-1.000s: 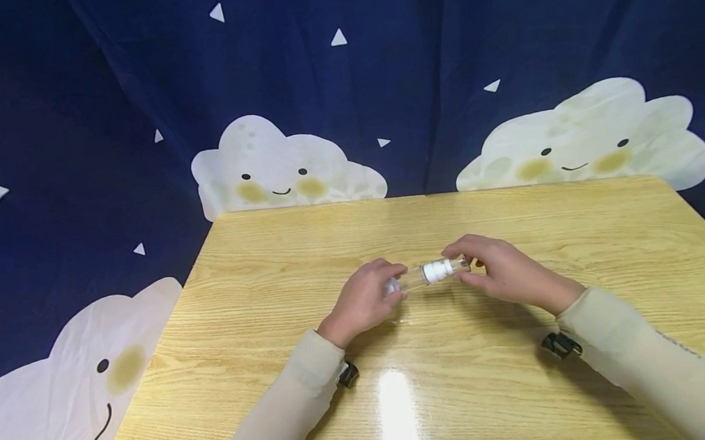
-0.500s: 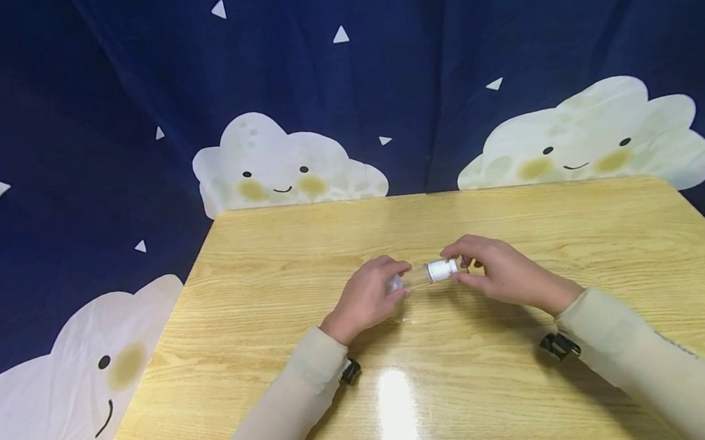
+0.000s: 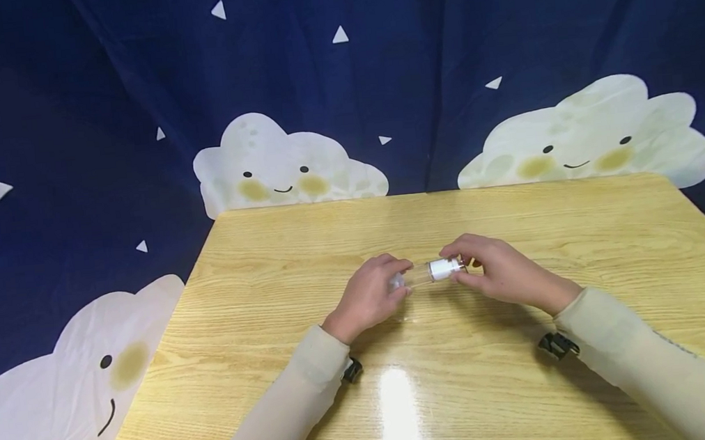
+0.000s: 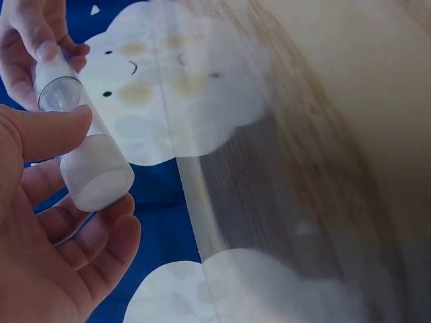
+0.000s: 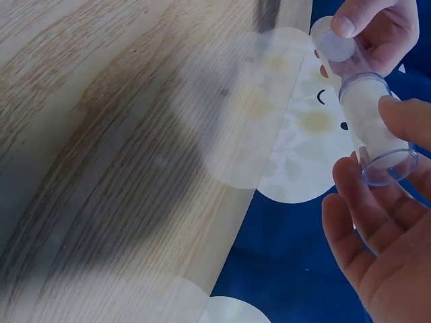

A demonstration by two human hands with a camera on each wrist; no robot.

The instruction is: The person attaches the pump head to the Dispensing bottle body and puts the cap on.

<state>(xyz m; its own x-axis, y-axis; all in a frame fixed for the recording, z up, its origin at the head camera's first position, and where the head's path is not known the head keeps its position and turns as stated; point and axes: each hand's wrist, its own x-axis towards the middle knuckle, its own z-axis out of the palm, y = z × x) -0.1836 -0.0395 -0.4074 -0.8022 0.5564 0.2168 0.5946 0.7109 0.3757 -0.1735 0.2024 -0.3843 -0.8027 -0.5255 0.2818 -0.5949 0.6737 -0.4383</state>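
Observation:
Both hands hold a slim clear cylindrical bottle [image 3: 419,275] lengthwise between them, above the table. My left hand [image 3: 368,294] grips its left end with thumb and fingers; the left wrist view shows a white, flat-ended base [image 4: 101,178] there. Toward the other end is a white section [image 3: 443,269]. My right hand [image 3: 504,269] pinches this end between thumb and fingers. In the right wrist view a clear round rim [image 5: 389,182] forms the right end, with the white section [image 5: 370,111] inside the clear wall.
The wooden table [image 3: 267,255] spreads beneath both hands, with a bright glare patch [image 3: 399,411] near the front. A dark blue curtain [image 3: 315,76] printed with smiling clouds hangs behind and to the left. Small black clips [image 3: 559,346] sit at the wrists.
The bottle's white section has shifted slightly right, closer into the right hand's fingers, and the left hand has edged right with it. The right hand stays almost in place.

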